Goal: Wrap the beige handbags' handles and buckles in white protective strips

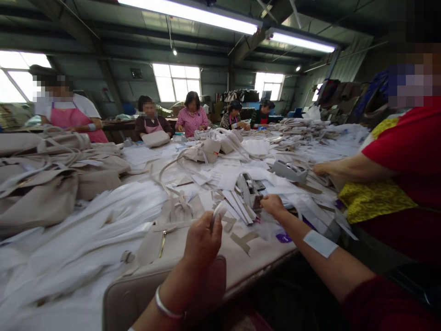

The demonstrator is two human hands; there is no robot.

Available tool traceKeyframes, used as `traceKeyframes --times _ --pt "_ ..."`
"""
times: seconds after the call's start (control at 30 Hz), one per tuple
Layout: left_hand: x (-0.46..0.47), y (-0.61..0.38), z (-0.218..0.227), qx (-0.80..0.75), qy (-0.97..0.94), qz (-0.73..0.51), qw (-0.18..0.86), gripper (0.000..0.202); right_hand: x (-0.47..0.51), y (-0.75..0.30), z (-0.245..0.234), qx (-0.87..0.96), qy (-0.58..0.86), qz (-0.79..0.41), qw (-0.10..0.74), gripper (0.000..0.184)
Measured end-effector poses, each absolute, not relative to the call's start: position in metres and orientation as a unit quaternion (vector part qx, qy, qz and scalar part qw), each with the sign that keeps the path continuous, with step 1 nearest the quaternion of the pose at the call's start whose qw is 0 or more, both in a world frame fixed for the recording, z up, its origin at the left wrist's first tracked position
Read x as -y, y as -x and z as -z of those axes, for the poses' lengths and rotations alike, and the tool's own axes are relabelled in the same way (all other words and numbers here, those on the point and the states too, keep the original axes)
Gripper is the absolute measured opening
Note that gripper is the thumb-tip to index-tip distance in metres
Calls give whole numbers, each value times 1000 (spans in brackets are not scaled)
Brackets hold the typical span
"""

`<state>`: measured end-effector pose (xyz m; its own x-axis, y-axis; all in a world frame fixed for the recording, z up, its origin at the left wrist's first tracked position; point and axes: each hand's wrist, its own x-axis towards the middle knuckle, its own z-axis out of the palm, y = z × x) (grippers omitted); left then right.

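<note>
My left hand (203,236), a silver bangle on its wrist, is closed on a pale strip (219,210) pinched between thumb and fingers. Below it lies a beige bag (161,285) at the table's front edge, with a gold zip (162,243) on the beige piece behind. My right hand (273,204) reaches forward with its fingers pinched together beside a grey tape dispenser (245,186); what they grip is too small to make out. A white patch (320,243) sticks to my right forearm. Flat white and beige strips (237,207) lie between my hands.
Beige bags (51,197) are heaped at left beside white sheets (103,248). A second tape dispenser (289,171) stands farther right. Close at right, a co-worker in a red sleeve (389,142) reaches onto the table. Several other people sit or stand along the far side.
</note>
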<state>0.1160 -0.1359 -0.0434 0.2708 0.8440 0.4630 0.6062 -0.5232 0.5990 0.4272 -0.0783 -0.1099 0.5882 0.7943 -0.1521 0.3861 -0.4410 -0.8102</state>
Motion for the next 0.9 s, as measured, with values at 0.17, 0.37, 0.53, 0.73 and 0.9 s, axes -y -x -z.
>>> traceKeyframes --times 0.17,0.37,0.53,0.73,0.9 --pt "138 -118 46 -459 -796 -377 116 26 106 -397 86 416 745 -303 425 25" --pt "142 -127 49 -442 -824 -353 18 21 152 -313 23 504 572 -417 495 32" --pt "147 -131 55 -426 -838 -331 -79 14 166 -277 5 492 625 -401 454 32" --pt "148 -133 65 -407 -827 -357 -151 7 164 -281 18 486 653 -384 436 33" --pt "147 -132 65 -379 -842 -337 -184 46 167 -282 14 493 646 -383 440 33"
